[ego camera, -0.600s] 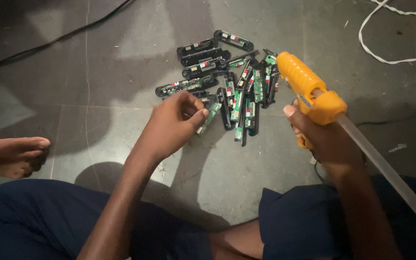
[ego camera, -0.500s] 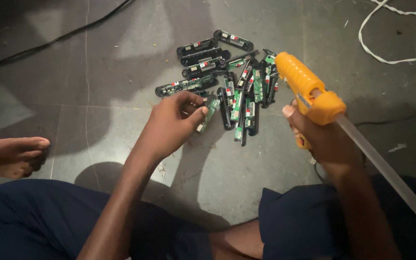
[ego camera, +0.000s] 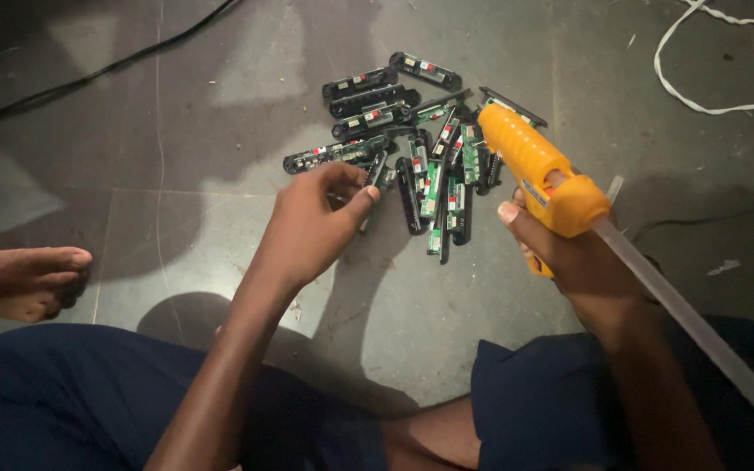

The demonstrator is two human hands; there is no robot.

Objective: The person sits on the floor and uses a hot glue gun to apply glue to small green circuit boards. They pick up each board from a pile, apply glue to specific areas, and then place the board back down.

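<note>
The circuit-board strips point(ego camera: 412, 148) lie in a loose heap on the grey floor point(ego camera: 220, 113), just ahead of our knees, and one strip at the near edge of the heap point(ego camera: 373, 181) now sits between the fingers point(ego camera: 366, 195) of our left hand point(ego camera: 307, 227). Compared with half a second ago, this hand has crept slightly further into the pile and its thumb and forefinger have closed into a pinch on that strip; we judge the pick to be underway, the strip not yet lifted clear. Our right hand point(ego camera: 569, 253) has held its position: its fingers stay wrapped tight around the grip of the orange glue gun point(ego camera: 534, 170), nozzle pointing toward the heap, a translucent glue stick point(ego camera: 682, 314) projecting from the rear. The strips are narrow, flat, rounded-end black carriers bearing green boards with small red and white parts; they overlap at random angles. The floor is smooth, dull stone or concrete, dusty. A white cord point(ego camera: 700, 96) curls at the upper right, a dark cable point(ego camera: 89, 74) crosses the upper left, and a bare foot point(ego camera: 23, 279) rests at the left.
</note>
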